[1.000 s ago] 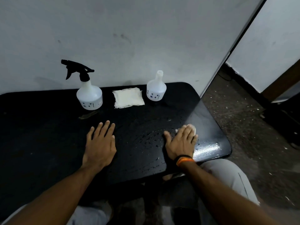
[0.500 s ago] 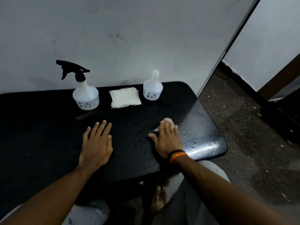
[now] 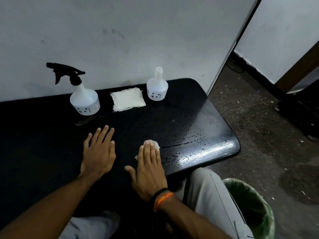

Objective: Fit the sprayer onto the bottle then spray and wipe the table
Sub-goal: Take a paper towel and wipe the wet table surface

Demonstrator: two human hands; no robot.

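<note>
A white bottle with a black trigger sprayer fitted on its neck stands at the back of the black table. My right hand lies flat, fingers together, pressing a white tissue onto the wet tabletop; only the tissue's edges show past my fingertips. My left hand rests flat on the table beside it, fingers slightly spread, holding nothing. Water droplets glisten on the table's right part.
A second white bottle without a sprayer stands at the back right, with a folded white cloth between the two bottles. A green-lined bin sits on the floor by my right knee. A white wall backs the table.
My right hand has slid the tissue leftward and toward me across the wet table, from near the right edge to beside my left hand. The left hand stayed put.
</note>
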